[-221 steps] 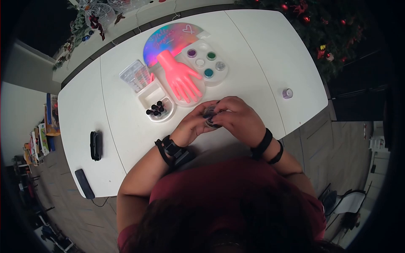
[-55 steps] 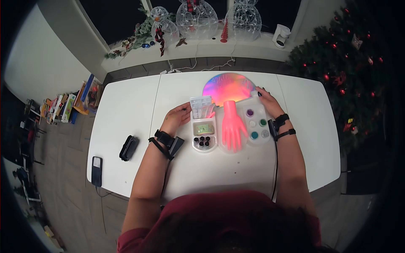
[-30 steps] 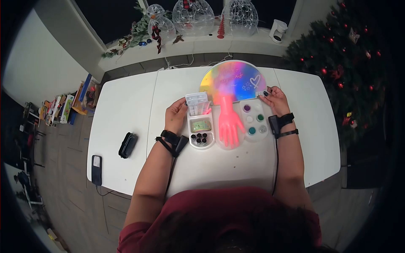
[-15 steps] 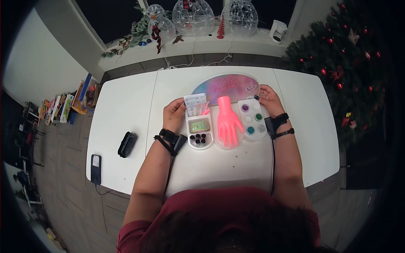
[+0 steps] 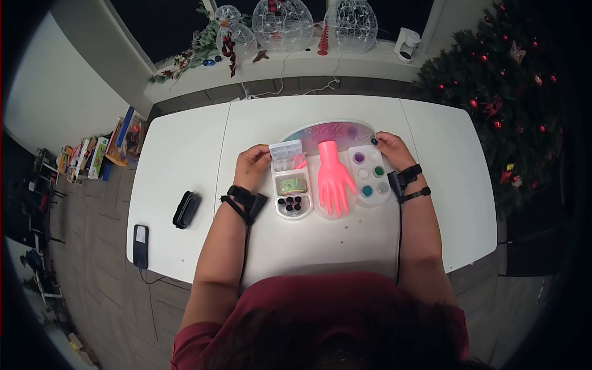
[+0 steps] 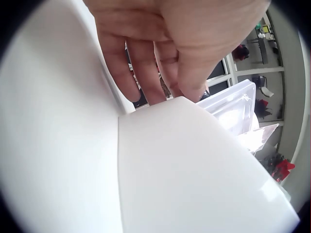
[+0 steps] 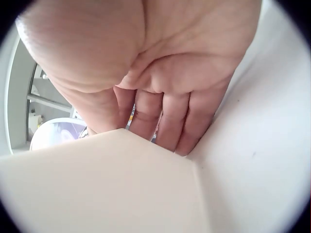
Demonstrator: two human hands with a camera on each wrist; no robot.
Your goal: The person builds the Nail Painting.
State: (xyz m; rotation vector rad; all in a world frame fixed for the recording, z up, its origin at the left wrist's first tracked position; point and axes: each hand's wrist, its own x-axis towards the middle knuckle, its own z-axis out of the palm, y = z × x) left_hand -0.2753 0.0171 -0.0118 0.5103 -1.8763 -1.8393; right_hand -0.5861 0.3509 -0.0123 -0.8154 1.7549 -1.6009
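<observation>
A white organizer (image 5: 313,205) holds a pink model hand (image 5: 335,182), a patterned green item (image 5: 292,185), black-capped bottles (image 5: 289,204) and glitter pots (image 5: 367,190). A half-round iridescent panel (image 5: 351,132) stands along its back. My left hand (image 5: 251,166) grips the organizer's back left corner beside a clear case (image 5: 285,152). My right hand (image 5: 395,153) holds the back right corner, its thumb near the panel's end. In the left wrist view, the left hand's (image 6: 170,43) thumb and fingers straddle the white edge; the right wrist view shows the right hand (image 7: 150,63) likewise, fingertips partly hidden.
A black open case (image 5: 187,210) and a dark corded device (image 5: 140,246) lie on the table's left (image 5: 163,166). Beyond the table are wire snowmen (image 5: 282,26) on a ledge and a decorated tree (image 5: 493,92) at the right.
My hands have left the small round item held in front of me earlier and moved to the organizer's back corners. The green item has entered its compartment. The panel now appears narrower, its tilt changed.
</observation>
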